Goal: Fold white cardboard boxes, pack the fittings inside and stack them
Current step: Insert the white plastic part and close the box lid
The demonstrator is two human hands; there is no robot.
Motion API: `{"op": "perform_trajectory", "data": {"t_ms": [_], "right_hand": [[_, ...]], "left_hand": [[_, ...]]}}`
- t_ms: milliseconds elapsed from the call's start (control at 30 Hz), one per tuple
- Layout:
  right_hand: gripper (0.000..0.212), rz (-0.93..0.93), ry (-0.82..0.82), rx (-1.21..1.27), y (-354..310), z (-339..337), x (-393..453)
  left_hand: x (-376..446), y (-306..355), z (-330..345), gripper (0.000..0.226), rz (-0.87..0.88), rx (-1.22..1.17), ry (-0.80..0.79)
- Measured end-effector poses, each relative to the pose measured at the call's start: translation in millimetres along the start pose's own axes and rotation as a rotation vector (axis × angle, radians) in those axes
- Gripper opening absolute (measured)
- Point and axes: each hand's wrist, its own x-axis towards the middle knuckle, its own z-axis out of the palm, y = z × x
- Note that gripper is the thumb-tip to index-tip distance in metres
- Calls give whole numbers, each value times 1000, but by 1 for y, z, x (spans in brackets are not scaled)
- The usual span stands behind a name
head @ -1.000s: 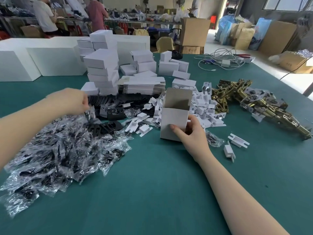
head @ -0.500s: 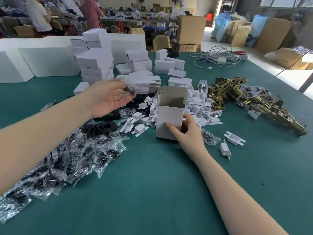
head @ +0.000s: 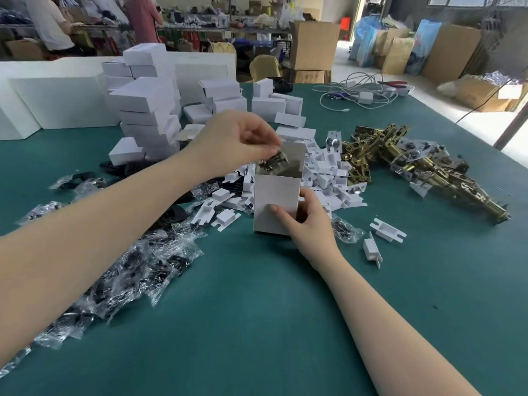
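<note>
An open white cardboard box (head: pixel 274 195) stands upright on the green table, its top flap raised at the back. My right hand (head: pixel 307 224) grips its lower right corner, thumb across the front face. My left hand (head: pixel 237 141) pinches a small clear packet of dark fittings (head: pixel 273 162) right over the box's open mouth, the packet partly inside. A spread of more such packets (head: pixel 128 270) lies at the left. Stacked closed white boxes (head: pixel 148 115) stand behind.
White plastic inserts (head: pixel 328 178) are heaped behind and right of the box, two loose ones (head: pixel 387 230) nearer me. Brass latch parts (head: pixel 414 164) lie at the right. Big white cartons (head: pixel 57 101), a cable bundle (head: pixel 357 90) and people at a far bench stand beyond.
My left hand lifted a packet from the pile at the left and carried it rightward to the mouth of the box. My right hand kept its hold on the box.
</note>
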Motion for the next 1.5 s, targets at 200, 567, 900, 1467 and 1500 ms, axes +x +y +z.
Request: {"op": "perform_trajectory", "data": {"t_ms": [200,567,900,1467,1500], "right_hand": [[38,-6,-18,24,-1,-1,-1],[37,2,-24,34,-1,-1,0],[35,-2,-30,44,-2,-2,-1],[63,-168,-24,47,-6,2,-6],[69,-193,4,56,-8,3,-8]], "left_hand": [[12,12,20,34,150,493,-168],[12,0,26,15,120,482,-119],[11,1,38,30,140,744,-166],[-57,-66,112,35,57,-178,565],[-58,-71,113,36,86,-154,572]]}}
